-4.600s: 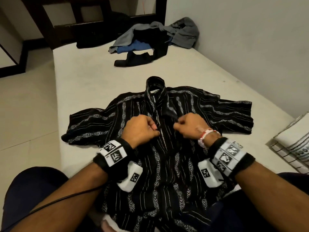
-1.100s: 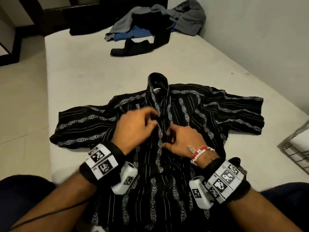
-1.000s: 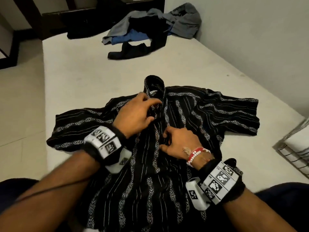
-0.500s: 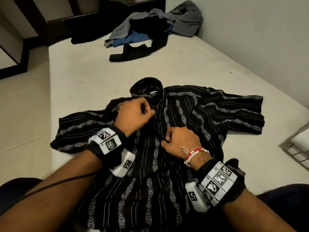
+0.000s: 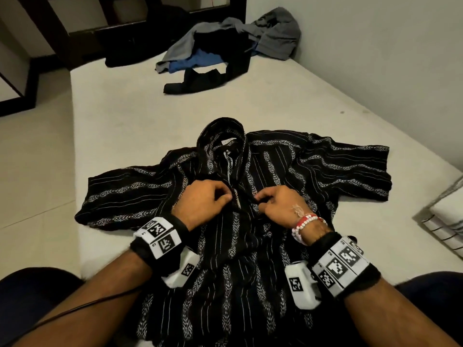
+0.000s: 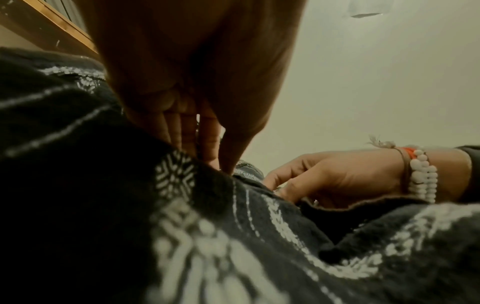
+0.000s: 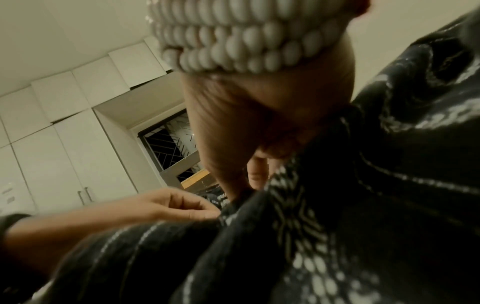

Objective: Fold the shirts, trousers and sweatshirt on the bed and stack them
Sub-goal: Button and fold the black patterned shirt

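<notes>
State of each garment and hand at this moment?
patterned shirt: spread flat, front up, unfolded
left hand: pinches the shirt's front edge
right hand: pinches the opposite front edge
pile of clothes: heaped, unfolded, at the bed's far end

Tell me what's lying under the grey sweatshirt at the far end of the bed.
Under the grey sweatshirt a blue garment and a black garment stick out. Whatever else lies beneath them on the bed is covered.
</notes>
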